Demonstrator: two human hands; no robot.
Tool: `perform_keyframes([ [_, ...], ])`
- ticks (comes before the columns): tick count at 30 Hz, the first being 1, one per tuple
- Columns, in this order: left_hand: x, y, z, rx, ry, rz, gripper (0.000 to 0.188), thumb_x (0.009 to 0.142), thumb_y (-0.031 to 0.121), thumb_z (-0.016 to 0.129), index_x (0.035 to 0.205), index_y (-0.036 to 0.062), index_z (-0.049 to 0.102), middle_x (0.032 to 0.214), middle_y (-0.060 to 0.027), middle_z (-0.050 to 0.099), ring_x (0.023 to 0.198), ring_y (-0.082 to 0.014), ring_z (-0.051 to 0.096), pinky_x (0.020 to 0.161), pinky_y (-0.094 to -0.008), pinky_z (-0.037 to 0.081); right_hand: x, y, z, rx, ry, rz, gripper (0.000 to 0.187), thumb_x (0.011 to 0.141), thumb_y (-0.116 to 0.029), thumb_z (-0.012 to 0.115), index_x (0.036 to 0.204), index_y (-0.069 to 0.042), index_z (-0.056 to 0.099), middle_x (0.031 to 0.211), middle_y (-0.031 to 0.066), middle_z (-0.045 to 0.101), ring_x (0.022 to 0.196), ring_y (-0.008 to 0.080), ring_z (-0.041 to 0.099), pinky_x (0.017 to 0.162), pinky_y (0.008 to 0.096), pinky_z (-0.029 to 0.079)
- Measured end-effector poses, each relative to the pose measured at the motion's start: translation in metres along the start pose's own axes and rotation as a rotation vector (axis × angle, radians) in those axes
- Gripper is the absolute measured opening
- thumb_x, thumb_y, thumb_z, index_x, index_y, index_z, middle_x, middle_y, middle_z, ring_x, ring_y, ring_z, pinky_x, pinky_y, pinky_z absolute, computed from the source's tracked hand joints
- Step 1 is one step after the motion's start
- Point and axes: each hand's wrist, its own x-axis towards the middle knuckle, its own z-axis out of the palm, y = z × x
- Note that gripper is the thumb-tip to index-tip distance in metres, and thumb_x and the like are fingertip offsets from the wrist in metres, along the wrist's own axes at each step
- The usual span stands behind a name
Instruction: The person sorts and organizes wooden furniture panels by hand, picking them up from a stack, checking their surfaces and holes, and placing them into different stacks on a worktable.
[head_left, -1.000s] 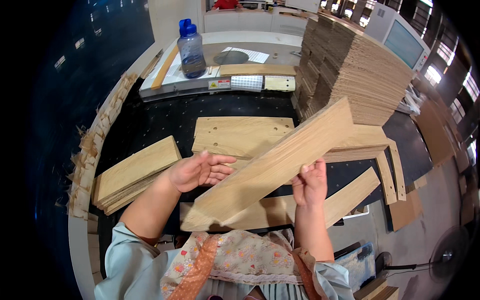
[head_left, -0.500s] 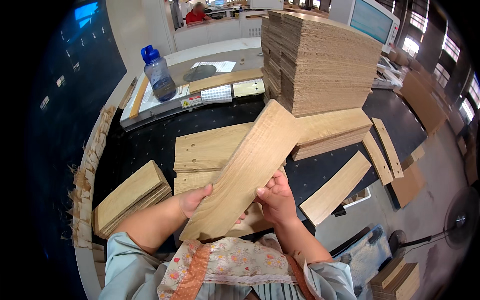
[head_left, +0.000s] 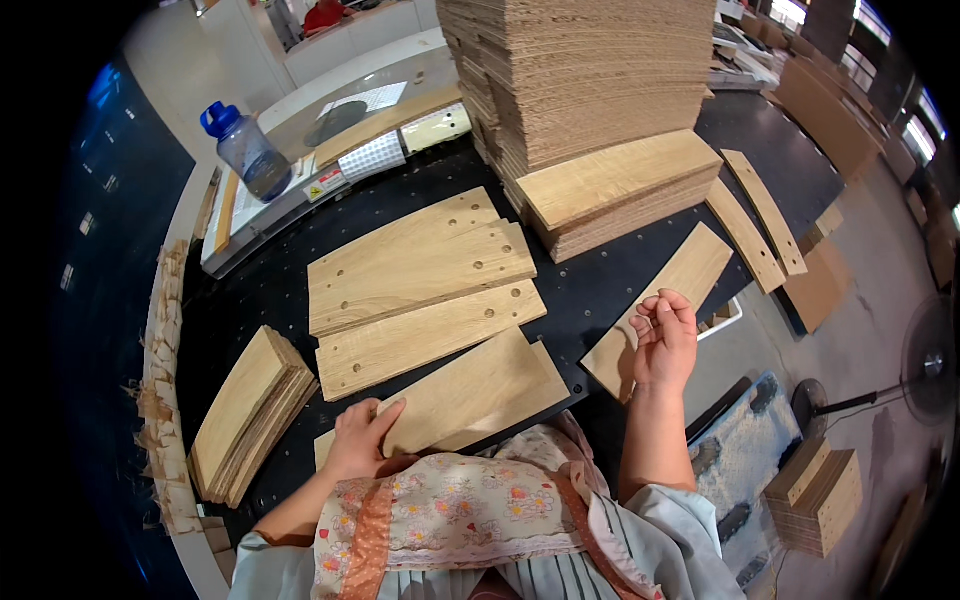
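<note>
- The person's left hand (head_left: 362,440) is at the left end of a flat, plain, light-brown wood-grained board (head_left: 465,385), thumb apart from the fingers; whether they clamp the board cannot be told.
- This board lies on the black, dotted work surface (head_left: 610,290), overlapping a similar pale board (head_left: 522,408) beneath it.
- The person's right hand (head_left: 665,345) is raised, fingers loosely curled, with nothing visible in them; it overlaps a single pale rectangular board (head_left: 682,270) in view, though contact cannot be told.
- Just beyond the left hand lie overlapping light-brown boards with round drilled holes (head_left: 415,260); no lettering can be made out on them.
- A small warning label in yellow, red and white (head_left: 326,182) sits on the grey-white machine edge (head_left: 265,228), its writing too small to read.
- White printed sheets (head_left: 378,97) lie farther back, their print illegible.
- Near the label stands a clear, blue-capped plastic bottle (head_left: 252,158).
</note>
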Motion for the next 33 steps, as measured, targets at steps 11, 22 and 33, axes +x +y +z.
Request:
perform_keyframes([
  [11,0.024,0.019,0.042,0.188,0.089,0.130,0.080,0.067,0.037,0.075,0.136,0.0121,0.043,0.121,-0.0200,0.043,0.113,-0.0366,0.041,0.097,-0.0472,0.029,-0.018,0.006,-0.005,0.020,-0.070,0.048,0.010,0.092,-0.003,0.053,0.101,-0.001,0.057,0.086,0.0098,0.064,0.073,0.0156,0.062,0.065,0.0267,0.053],
  [22,0.017,0.019,0.015,0.142,-0.087,0.066,0.090,0.060,0.035,0.079,0.137,0.0104,0.040,0.129,-0.0202,0.042,0.118,-0.0363,0.040,0.098,-0.0448,0.031,-0.032,0.011,-0.016,-0.013,-0.162,0.133,0.012,0.091,-0.003,0.055,0.102,-0.003,0.059,0.088,0.0061,0.064,0.079,0.0139,0.060,0.072,0.0265,0.050],
  [33,0.016,0.026,0.011,0.187,-0.079,0.089,0.080,0.065,0.021,0.074,0.136,0.0087,0.040,0.128,-0.0186,0.043,0.117,-0.0350,0.042,0.095,-0.0438,0.034,-0.076,0.042,-0.010,-0.778,-0.388,0.258,0.021,0.088,-0.001,0.058,0.108,-0.001,0.055,0.100,0.0040,0.059,0.094,0.0113,0.057,0.085,0.0247,0.046],
])
